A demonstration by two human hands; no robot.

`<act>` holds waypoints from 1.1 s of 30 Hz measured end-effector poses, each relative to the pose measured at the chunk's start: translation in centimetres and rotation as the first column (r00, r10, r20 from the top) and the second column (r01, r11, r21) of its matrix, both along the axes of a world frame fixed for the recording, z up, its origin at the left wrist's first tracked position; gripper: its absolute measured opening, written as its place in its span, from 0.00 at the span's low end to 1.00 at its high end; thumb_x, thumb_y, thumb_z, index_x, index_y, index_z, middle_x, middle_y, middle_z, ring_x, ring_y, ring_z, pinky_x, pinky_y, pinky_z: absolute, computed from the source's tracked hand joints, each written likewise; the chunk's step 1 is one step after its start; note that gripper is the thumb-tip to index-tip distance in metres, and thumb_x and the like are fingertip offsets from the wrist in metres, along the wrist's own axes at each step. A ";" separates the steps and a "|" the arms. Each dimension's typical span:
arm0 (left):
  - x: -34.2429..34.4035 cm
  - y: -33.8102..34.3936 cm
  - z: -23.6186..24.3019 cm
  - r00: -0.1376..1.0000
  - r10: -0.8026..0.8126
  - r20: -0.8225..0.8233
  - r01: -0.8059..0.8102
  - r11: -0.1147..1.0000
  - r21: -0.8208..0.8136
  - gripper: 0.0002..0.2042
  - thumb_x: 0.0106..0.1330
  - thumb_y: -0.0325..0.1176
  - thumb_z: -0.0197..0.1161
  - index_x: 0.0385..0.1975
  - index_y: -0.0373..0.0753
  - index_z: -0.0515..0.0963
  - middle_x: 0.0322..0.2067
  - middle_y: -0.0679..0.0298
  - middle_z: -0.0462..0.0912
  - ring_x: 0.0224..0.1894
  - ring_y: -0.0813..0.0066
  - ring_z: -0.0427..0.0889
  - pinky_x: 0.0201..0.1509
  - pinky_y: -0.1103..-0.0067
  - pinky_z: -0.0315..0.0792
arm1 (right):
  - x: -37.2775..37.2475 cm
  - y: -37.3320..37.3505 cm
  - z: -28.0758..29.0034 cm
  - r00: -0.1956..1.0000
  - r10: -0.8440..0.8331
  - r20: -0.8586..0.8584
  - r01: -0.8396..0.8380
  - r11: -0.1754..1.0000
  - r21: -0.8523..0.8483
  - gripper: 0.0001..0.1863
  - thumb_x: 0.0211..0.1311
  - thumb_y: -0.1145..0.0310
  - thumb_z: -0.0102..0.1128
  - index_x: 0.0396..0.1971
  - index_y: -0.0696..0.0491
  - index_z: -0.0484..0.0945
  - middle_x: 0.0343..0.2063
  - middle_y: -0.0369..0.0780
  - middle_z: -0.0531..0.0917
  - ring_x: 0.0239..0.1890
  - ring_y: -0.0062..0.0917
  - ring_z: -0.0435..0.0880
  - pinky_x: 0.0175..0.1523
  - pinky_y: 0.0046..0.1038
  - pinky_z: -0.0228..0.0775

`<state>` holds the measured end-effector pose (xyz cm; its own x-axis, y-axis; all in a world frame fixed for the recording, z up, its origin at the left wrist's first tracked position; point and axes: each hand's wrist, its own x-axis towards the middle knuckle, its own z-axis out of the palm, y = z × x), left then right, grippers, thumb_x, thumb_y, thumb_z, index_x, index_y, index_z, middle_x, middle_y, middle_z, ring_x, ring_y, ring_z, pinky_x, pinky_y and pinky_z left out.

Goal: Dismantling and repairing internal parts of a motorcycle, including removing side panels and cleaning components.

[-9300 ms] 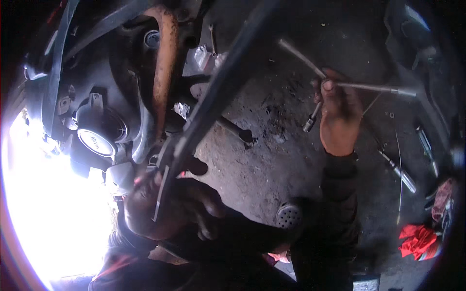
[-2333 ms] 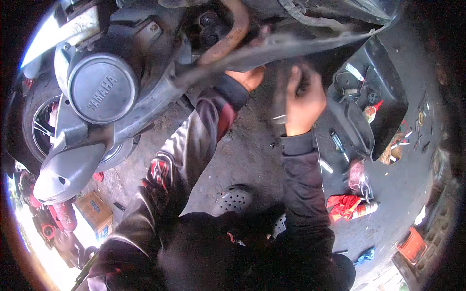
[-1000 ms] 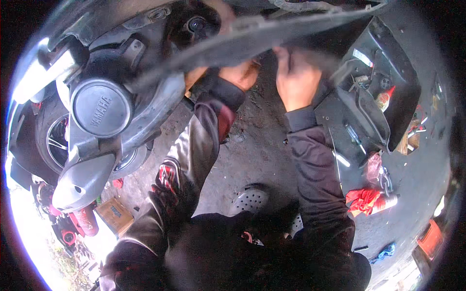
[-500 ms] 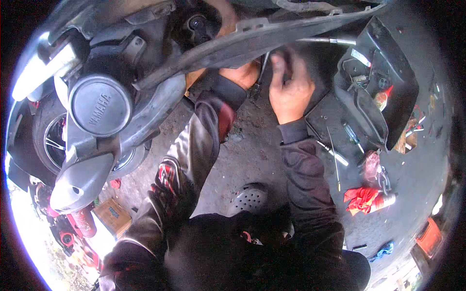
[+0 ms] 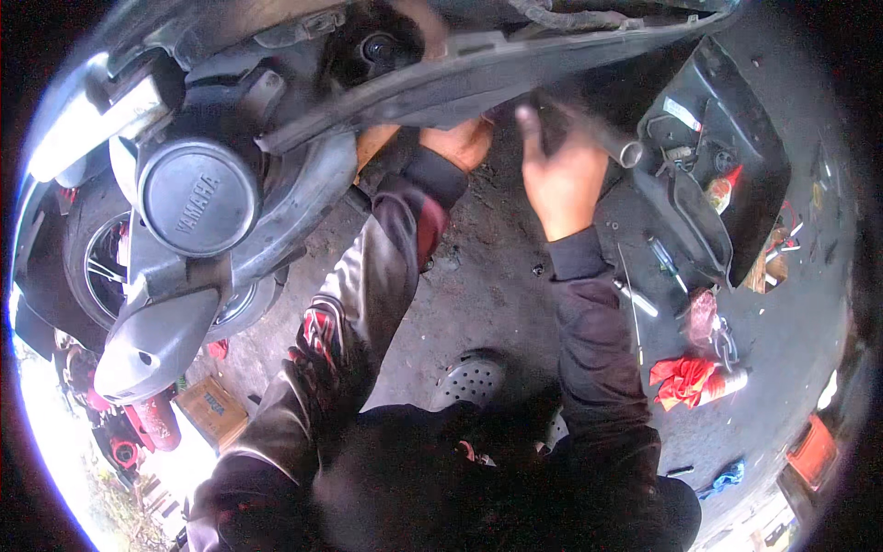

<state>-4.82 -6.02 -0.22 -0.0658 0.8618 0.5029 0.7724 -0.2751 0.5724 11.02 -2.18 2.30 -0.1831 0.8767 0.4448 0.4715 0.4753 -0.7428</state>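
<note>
My left hand (image 5: 454, 143) is tucked beneath the long dark edge of a body panel (image 5: 368, 115) on a motor scooter, its fingers mostly hidden. Just right of it is my right hand (image 5: 563, 184), thumb raised and fingers smeared by motion around a steel T-handle wrench (image 5: 630, 154), whose bar end sticks out rightward, blurred. Above and behind the panel are a bent pipe (image 5: 428, 32) and a dark socket-like opening (image 5: 375, 48). Left of my hands is a round engine cover (image 5: 198, 198).
A removed black panel (image 5: 750, 175), screwdrivers (image 5: 667, 262), a red cloth (image 5: 685, 377) and a blue cloth (image 5: 727, 477) lie rightward on dirty concrete. At left are a wheel (image 5: 97, 276), cardboard box (image 5: 212, 409) and red parts (image 5: 156, 423). My grey clog (image 5: 469, 377) shows below.
My right hand has moved from holding the wrench out at right to beside my left hand under the panel. Since half a second ago, the wrench's bar has swung down rightward.
</note>
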 end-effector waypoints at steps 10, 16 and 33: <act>-0.6 0.4 -1.1 0.915 0.150 -0.374 -0.082 0.978 0.190 0.09 0.67 0.31 0.54 0.45 0.40 0.73 0.40 0.62 0.76 0.43 0.72 0.74 0.48 0.75 0.71 | -1.7 2.5 1.5 0.636 -0.256 -0.728 -0.637 0.359 -0.682 0.17 0.70 0.62 0.39 0.30 0.55 0.75 0.21 0.40 0.79 0.16 0.26 0.74 0.19 0.25 0.60; -4.6 -1.0 -2.3 0.524 0.068 0.849 0.203 0.958 -0.202 0.15 0.60 0.28 0.58 0.48 0.42 0.72 0.37 0.65 0.74 0.38 0.77 0.74 0.36 0.81 0.72 | -6.2 0.1 1.8 0.557 -0.342 -0.757 -0.773 0.121 -0.623 0.12 0.67 0.67 0.37 0.38 0.56 0.72 0.26 0.41 0.78 0.23 0.27 0.76 0.24 0.25 0.65; 9.2 -10.6 -7.5 0.862 0.040 0.506 0.272 0.805 -0.527 0.13 0.61 0.42 0.62 0.39 0.40 0.80 0.29 0.51 0.82 0.32 0.57 0.83 0.37 0.70 0.74 | 8.9 -6.5 0.4 0.784 -0.341 -0.519 -0.411 0.342 -0.845 0.12 0.64 0.59 0.59 0.32 0.53 0.73 0.24 0.38 0.80 0.18 0.12 0.70 0.19 0.15 0.58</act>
